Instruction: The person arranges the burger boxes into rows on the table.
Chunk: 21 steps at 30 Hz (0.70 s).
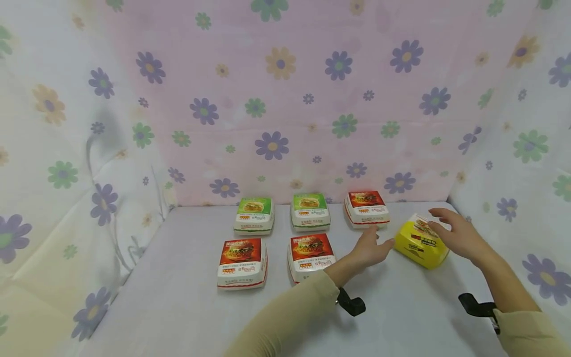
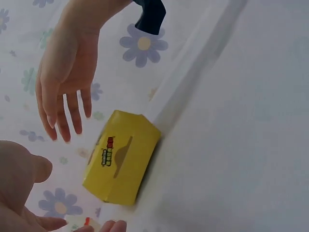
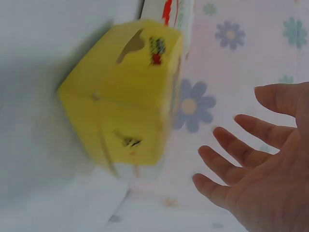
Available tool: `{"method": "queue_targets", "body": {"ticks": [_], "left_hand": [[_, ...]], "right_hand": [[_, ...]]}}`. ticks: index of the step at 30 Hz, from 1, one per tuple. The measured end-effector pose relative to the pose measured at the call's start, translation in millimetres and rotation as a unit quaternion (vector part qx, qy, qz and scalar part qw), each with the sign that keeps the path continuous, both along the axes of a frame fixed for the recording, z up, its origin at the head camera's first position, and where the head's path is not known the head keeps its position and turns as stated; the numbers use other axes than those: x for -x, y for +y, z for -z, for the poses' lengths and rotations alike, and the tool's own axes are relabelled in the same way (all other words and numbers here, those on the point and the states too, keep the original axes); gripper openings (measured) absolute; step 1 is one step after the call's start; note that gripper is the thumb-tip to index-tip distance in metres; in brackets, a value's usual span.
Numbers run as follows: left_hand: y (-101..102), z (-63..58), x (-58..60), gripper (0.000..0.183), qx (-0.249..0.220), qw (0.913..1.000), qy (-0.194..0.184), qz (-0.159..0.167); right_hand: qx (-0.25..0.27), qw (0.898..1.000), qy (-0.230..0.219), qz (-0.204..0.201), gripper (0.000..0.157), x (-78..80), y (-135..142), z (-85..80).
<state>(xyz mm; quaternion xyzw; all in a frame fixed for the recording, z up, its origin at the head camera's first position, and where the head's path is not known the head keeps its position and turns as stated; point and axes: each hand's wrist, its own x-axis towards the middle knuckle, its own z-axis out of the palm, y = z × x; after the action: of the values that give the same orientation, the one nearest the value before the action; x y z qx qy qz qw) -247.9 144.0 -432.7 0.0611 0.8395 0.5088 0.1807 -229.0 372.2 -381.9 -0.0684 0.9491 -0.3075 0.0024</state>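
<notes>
A yellow burger box (image 1: 421, 245) stands on the right part of the table, turned at an angle, with a burger picture on its lid. To its left is my left hand (image 1: 369, 249), thumb and fingers spread and apart from the box. My right hand (image 1: 459, 234) hovers on the box's other side. Both wrist views show a gap between the right hand (image 3: 270, 159) and the yellow box (image 3: 120, 96). In the left wrist view, the left hand (image 2: 19, 193) appears at the lower left, partly cut off by the frame edge.
Behind are two green-topped burger boxes (image 1: 254, 215) (image 1: 310, 212) and a red-topped one (image 1: 367, 209). Two more red-topped boxes (image 1: 242, 263) (image 1: 311, 253) sit nearer, the right one partly covered by my left arm. Flowered cloth (image 1: 285, 99) surrounds the white table (image 1: 178, 307).
</notes>
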Motion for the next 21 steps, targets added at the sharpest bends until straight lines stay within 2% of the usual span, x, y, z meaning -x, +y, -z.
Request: {"method": "queue_targets", "body": {"ticks": [4, 8, 15, 18, 21], "left_hand": [[19, 10.4, -1.6, 0.056, -0.017, 0.9985, -0.023, -0.047], [39, 17.9, 2.9, 0.058, -0.034, 0.9948, -0.045, -0.085], [64, 23.0, 10.8, 0.069, -0.038, 0.9881, -0.087, -0.121], [69, 25.1, 11.5, 0.071, -0.028, 0.9855, -0.101, -0.133], [71, 26.0, 12.1, 0.07, -0.02, 0.9849, -0.103, -0.138]], "right_hand": [[0.011, 0.999, -0.016, 0.027, 0.06, 1.4, 18, 11.4], [0.04, 0.997, -0.043, 0.048, 0.067, 6.7, 34, 21.6], [0.135, 0.981, -0.127, 0.055, 0.079, 14.4, 56, 39.9], [0.155, 0.974, -0.159, 0.051, 0.082, 15.2, 62, 48.4], [0.155, 0.971, -0.172, 0.054, 0.084, 16.3, 65, 54.0]]}}
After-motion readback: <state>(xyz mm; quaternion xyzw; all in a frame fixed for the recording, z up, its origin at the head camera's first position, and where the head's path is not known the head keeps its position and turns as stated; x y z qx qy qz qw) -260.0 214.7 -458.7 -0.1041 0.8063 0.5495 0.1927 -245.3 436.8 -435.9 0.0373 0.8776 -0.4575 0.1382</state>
